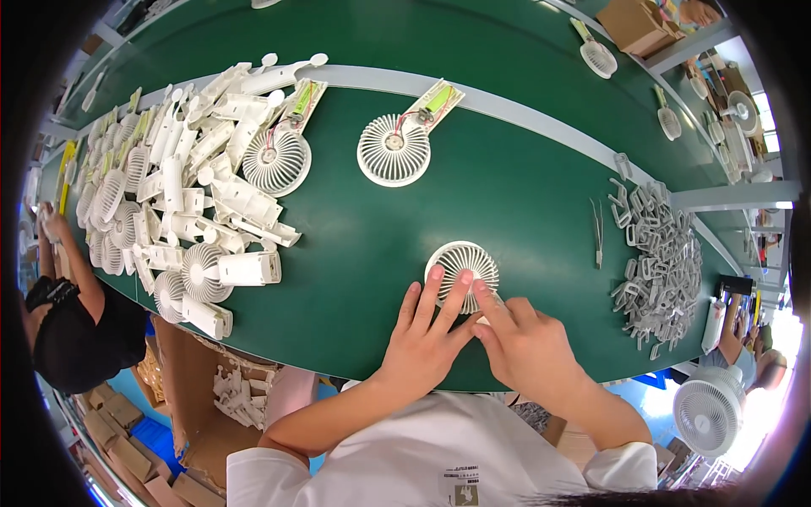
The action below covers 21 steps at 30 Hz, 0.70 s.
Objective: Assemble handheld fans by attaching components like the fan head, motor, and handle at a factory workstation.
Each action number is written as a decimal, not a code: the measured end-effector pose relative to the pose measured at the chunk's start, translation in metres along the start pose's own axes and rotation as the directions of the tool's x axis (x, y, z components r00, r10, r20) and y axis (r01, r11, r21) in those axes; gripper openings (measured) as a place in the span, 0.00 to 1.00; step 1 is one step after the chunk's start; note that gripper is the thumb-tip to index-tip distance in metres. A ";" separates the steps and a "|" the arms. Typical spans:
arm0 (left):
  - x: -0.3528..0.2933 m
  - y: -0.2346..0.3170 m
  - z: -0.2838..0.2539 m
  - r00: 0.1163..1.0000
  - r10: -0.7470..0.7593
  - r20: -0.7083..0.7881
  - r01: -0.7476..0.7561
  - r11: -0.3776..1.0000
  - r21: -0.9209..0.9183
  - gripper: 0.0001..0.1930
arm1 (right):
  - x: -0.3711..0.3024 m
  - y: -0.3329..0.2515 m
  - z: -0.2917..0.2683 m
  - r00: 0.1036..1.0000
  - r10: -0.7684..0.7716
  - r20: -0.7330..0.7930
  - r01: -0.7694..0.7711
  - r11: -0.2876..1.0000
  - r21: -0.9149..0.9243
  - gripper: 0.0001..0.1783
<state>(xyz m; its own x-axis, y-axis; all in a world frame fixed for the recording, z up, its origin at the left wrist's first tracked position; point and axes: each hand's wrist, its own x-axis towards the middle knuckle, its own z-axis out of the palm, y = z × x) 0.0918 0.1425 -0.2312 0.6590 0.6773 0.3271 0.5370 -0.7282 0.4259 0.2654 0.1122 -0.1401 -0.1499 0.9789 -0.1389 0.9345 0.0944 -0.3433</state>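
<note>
The person's left hand [425, 340] lay with fingers spread, fingertips on the white fan [460, 251] at the near middle of the green desk [355, 262]; the right hand [538, 342] was half curled at its near right side, and I couldn't tell whether it gripped anything. Farther off lay an opened fan [393, 156], with tweezers [599, 245] and grey plastic pieces [661, 253] to the right

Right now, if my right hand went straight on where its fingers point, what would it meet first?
Probably the fingers of your left hand, spread over the round white grille, just beside your right hand. Roughly beyond lies the open fan in the upper middle; depth is hard to judge.
</note>
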 end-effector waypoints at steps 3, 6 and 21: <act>0.002 -0.001 -0.002 0.999 0.034 -0.010 -0.033 0.999 0.028 0.21 | 0.003 0.002 -0.005 0.999 -0.005 0.032 0.004 1.000 0.014 0.29; 0.008 -0.007 -0.016 0.997 0.077 0.027 -0.076 0.996 -0.052 0.18 | 0.002 0.004 -0.008 0.998 0.029 0.051 -0.029 1.000 0.011 0.31; 0.060 -0.021 -0.035 0.932 0.353 0.077 -0.341 0.930 -0.137 0.18 | -0.025 0.009 0.024 0.945 0.145 -0.293 -0.114 0.986 0.118 0.28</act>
<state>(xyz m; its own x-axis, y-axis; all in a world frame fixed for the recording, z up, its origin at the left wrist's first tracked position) 0.1020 0.2022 -0.1904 0.8446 0.3662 0.3906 0.2027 -0.8939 0.3997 0.2697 0.0838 -0.1620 0.0881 0.9919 0.0914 0.9007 -0.0401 -0.4326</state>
